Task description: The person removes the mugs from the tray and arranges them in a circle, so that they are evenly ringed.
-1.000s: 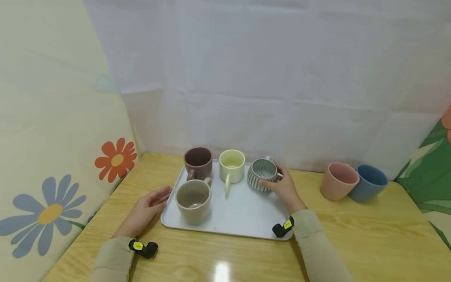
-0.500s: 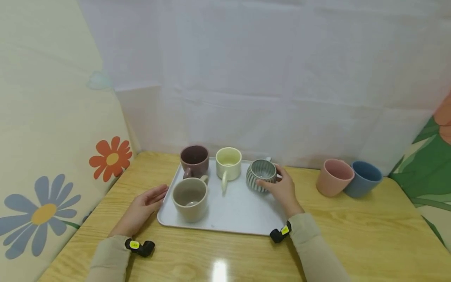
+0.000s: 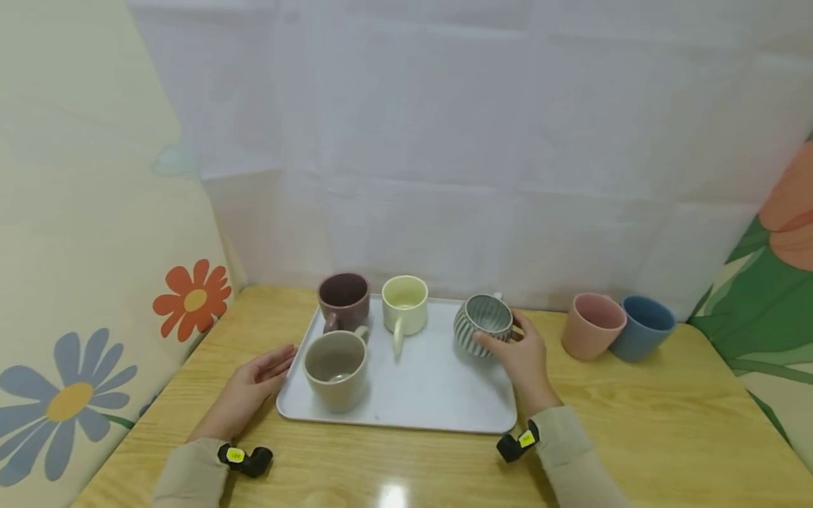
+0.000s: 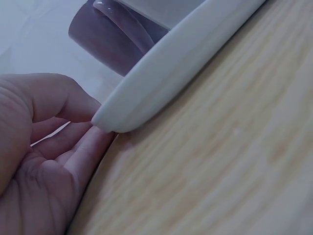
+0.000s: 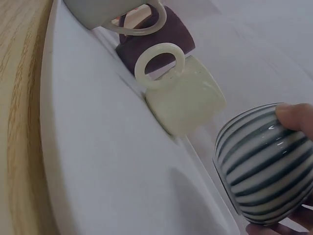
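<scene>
In the head view my right hand point(image 3: 524, 356) grips a rounded grey-and-white striped mug point(image 3: 476, 330) at the right of a white tray point(image 3: 432, 395). The right wrist view shows this striped mug point(image 5: 266, 166) tilted and raised, with a shadow on the tray below it; thumb and fingers lie on opposite sides. My left hand point(image 3: 254, 384) rests on the table, its fingertips touching the tray's left edge. Close up in the left wrist view, they meet the tray rim point(image 4: 146, 88). A dark purple mug point(image 3: 346, 300), a pale yellow mug point(image 3: 406, 307) and a beige mug point(image 3: 338, 374) stand on the tray.
A pink cup point(image 3: 591, 328) and a blue cup point(image 3: 644, 330) stand side by side on the wooden table point(image 3: 667, 416), right of the tray. White cloth point(image 3: 394, 155) hangs behind the table. Flower-patterned cloth point(image 3: 82, 268) covers the left side.
The striped mug has shifted right across the tray and tilted in my right hand. The left hand keeps its place at the tray edge, and the other mugs stay put. The head view shifts slightly.
</scene>
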{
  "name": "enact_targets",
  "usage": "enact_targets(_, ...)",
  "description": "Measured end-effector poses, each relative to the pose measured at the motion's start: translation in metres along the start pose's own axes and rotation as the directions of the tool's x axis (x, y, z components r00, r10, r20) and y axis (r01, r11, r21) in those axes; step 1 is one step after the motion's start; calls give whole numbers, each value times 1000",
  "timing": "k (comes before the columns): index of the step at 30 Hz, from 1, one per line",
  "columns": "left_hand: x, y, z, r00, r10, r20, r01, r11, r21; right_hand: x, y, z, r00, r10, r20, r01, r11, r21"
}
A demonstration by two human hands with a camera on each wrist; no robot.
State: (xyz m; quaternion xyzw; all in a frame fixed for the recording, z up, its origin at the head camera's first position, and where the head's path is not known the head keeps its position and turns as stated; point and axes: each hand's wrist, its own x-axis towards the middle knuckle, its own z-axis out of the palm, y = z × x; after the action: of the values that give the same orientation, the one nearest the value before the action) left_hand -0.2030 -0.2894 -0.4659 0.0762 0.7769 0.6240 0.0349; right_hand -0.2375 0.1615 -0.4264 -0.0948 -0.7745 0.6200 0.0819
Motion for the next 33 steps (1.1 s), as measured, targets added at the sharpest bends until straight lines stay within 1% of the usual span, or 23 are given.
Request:
enact_targets(4, 2, 1, 0, 1000, -2, 1, 2, 1000, -1, -4, -5, -10, 1000, -5, 10, 5, 1000, 14)
enact_targets(8, 3, 1, 0, 1000, -4, 3, 4, 1000, 0, -6, -9, -21, 1000, -19, 23, 20, 999, -45)
enact_targets(11, 4, 1, 0, 1000, 0, 3, 0, 1000, 4, -8, -13, -29, 999, -44, 15, 45, 996, -75)
enact_targets(14, 3, 0, 0, 1000, 5, 0, -5, 1000, 3, -12, -16, -37, 996, -92, -15, 90, 994, -67)
enact_targets(18, 0, 0, 0, 1000, 7, 0, -7, 1000, 1, -17, -20, -52, 984, -169, -63, 166, 985, -53)
enact_targets(23, 2, -1, 2, 1000, 22, 7, -22, 1000, 4, -18, -22, -74, 974, -196, -115, 191, 980, -47)
enact_targets(25, 2, -2, 2, 1000, 27, 9, -27, 1000, 15, -17, -22, -80, 970, -201, -139, 193, 979, -68)
enact_targets(31, 2, -3, -1, 1000, 14, 9, -15, 999, 51, -17, -21, -95, 937, -285, -202, 263, 956, -130)
enact_targets(32, 2, -2, -1, 1000, 10, 8, -10, 999, 52, -17, -21, -98, 932, -293, -212, 269, 953, -138)
enact_targets(33, 2, -2, -1, 1000, 9, 10, -10, 998, 56, -17, -22, -102, 932, -287, -220, 263, 956, -133)
